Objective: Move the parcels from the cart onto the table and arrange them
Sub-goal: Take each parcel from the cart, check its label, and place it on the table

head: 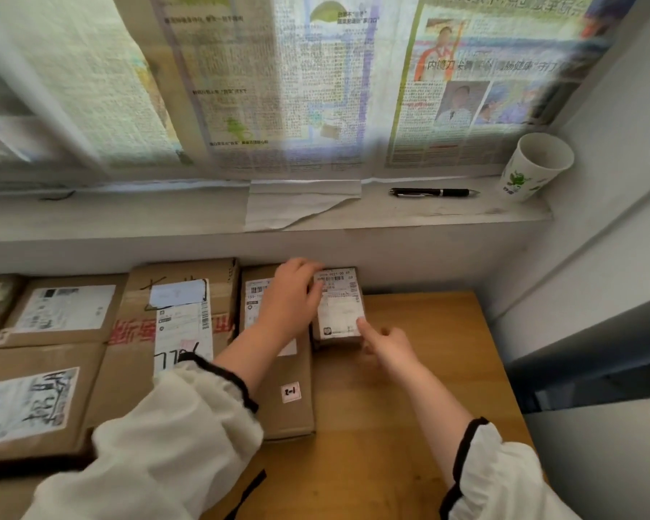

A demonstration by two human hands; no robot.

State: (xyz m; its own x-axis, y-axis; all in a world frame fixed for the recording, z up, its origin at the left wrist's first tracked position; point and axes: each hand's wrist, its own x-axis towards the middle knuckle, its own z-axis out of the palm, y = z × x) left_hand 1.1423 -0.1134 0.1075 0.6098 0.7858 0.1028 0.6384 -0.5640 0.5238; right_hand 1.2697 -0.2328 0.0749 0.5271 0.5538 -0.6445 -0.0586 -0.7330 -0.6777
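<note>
A small brown parcel (341, 311) with a white label lies on the wooden table (421, 369) against the back wall. My left hand (291, 294) lies over its left and far edge, fingers curled round the far side. My right hand (385, 341) touches its near right corner with an outstretched finger, the other fingers curled. Left of it lies a long narrow parcel (288, 392) with a small sticker, partly under my left forearm. Further left lie more brown parcels (173, 317), side by side. No cart is in view.
A sill runs above the table with a black pen (434, 192), a paper cup (533, 167) and a torn sheet of paper (297, 204). Newspapers cover the window behind. A grey wall closes the right side. Bare wood shows at the table's right.
</note>
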